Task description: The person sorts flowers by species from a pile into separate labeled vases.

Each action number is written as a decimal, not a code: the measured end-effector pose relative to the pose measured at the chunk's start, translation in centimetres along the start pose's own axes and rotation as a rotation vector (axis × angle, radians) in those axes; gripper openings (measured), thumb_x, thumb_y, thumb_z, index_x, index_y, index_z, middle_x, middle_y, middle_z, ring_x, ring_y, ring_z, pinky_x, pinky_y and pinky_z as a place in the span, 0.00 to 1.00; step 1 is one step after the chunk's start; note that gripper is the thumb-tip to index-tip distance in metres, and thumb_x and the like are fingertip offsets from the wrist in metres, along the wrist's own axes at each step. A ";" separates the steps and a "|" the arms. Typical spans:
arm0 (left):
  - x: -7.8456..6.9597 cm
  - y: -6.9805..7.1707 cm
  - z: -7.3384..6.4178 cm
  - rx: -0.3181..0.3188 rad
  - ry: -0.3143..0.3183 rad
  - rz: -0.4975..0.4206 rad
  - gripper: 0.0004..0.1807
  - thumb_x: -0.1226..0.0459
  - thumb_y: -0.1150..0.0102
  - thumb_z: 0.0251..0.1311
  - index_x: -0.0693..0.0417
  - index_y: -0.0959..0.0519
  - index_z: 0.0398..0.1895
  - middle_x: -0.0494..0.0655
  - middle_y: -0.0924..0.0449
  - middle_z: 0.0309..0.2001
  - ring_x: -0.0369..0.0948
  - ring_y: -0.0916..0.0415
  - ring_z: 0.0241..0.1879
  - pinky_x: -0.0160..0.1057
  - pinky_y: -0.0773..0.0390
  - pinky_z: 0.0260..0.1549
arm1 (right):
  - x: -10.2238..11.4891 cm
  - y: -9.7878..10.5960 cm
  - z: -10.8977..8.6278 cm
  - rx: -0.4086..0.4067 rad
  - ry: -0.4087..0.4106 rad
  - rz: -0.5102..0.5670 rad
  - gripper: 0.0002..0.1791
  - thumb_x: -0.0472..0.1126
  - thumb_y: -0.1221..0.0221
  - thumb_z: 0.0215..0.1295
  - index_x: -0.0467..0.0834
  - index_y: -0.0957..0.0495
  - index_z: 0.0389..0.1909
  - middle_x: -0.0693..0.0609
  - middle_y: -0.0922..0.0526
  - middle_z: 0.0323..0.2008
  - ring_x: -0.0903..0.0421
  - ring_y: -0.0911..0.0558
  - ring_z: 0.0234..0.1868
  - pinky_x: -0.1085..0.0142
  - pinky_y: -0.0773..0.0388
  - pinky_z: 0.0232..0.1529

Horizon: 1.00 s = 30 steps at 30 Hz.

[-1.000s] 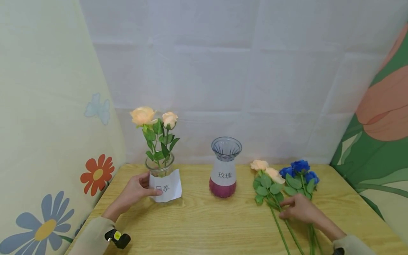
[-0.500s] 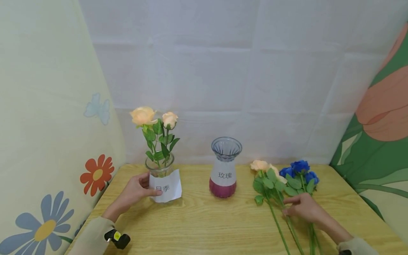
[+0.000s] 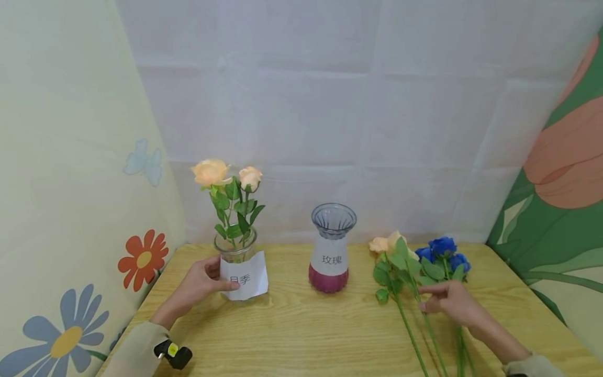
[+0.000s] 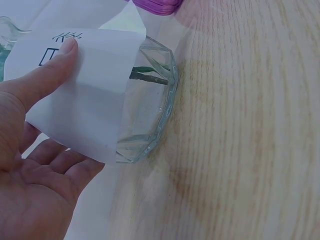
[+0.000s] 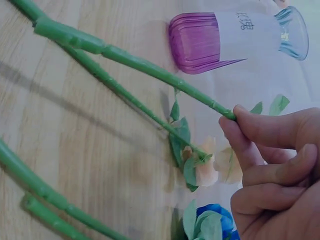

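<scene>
My left hand [image 3: 200,283] grips a clear glass vase [image 3: 234,255], thumb over its white paper label [image 3: 256,277] and the other fingers round the back. Two peach roses [image 3: 212,173] stand in this vase; in the left wrist view their stem ends show through the glass [image 4: 147,112]. At the right, my right hand [image 3: 454,306] pinches the green stem [image 5: 165,75] of a peach rose between thumb and index finger. That stem lies at a slant above the table. A second peach rose [image 5: 205,170] lies beside it, and blue roses [image 3: 443,246] lie just to the right.
Between the hands stands a blue and purple glass vase [image 3: 330,277] with a white label and no flowers in it. The wooden table [image 3: 292,335] backs onto a white cloth [image 3: 301,115]. Printed panels flank both sides.
The right hand has drawn slightly right with the pinched stem, and that rose's head and leaves have turned and risen over the other peach rose. The left hand stays on its vase.
</scene>
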<state>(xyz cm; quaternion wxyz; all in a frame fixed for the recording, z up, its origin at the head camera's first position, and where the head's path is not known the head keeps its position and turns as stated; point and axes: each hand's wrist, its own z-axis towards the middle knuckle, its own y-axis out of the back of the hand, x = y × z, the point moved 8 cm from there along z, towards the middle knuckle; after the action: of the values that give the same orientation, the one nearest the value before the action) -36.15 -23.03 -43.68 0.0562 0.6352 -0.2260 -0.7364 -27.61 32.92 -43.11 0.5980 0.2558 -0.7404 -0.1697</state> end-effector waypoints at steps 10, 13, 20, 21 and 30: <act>0.1 0.1 0.0 -0.007 0.005 -0.003 0.45 0.61 0.18 0.54 0.64 0.29 0.74 0.60 0.18 0.62 0.54 0.18 0.59 0.48 0.17 0.55 | 2.3 0.3 -1.1 -0.020 0.061 0.023 0.30 0.39 0.31 0.70 0.27 0.25 0.66 0.45 0.11 0.37 0.48 0.14 0.45 0.35 0.23 0.58; -0.1 0.0 0.0 -0.003 -0.003 -0.012 0.45 0.62 0.18 0.54 0.65 0.30 0.74 0.61 0.18 0.62 0.54 0.18 0.58 0.48 0.17 0.54 | 3.3 0.3 -1.5 -0.036 0.093 0.032 0.31 0.39 0.31 0.70 0.27 0.26 0.67 0.46 0.12 0.36 0.50 0.15 0.44 0.37 0.22 0.57; -0.1 0.0 0.0 -0.005 -0.005 -0.015 0.46 0.62 0.17 0.54 0.64 0.30 0.74 0.60 0.19 0.63 0.54 0.18 0.59 0.52 0.18 0.56 | 6.2 0.2 -2.5 -0.088 0.186 0.047 0.32 0.41 0.29 0.68 0.29 0.25 0.67 0.45 0.13 0.33 0.46 0.17 0.53 0.44 0.18 0.53; -0.1 0.0 0.1 -0.003 -0.006 -0.016 0.46 0.62 0.17 0.54 0.64 0.30 0.75 0.60 0.19 0.63 0.54 0.18 0.59 0.52 0.18 0.56 | 6.6 0.2 -2.6 -0.094 0.192 0.049 0.32 0.41 0.29 0.68 0.30 0.24 0.68 0.45 0.13 0.33 0.47 0.17 0.53 0.46 0.17 0.51; -0.1 0.0 0.0 0.004 -0.005 -0.023 0.46 0.61 0.18 0.54 0.65 0.30 0.75 0.61 0.19 0.63 0.54 0.19 0.59 0.51 0.18 0.56 | 11.1 -1.2 -3.3 -0.123 0.291 0.135 0.30 0.37 0.28 0.66 0.30 0.23 0.66 0.43 0.13 0.33 0.60 0.38 0.15 0.63 0.38 0.18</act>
<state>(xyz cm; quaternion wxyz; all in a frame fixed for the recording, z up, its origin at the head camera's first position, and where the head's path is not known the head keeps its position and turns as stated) -36.14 -22.96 -43.58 0.0458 0.6359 -0.2200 -0.7383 -25.88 25.63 -34.16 0.7235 0.1904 -0.6496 -0.1351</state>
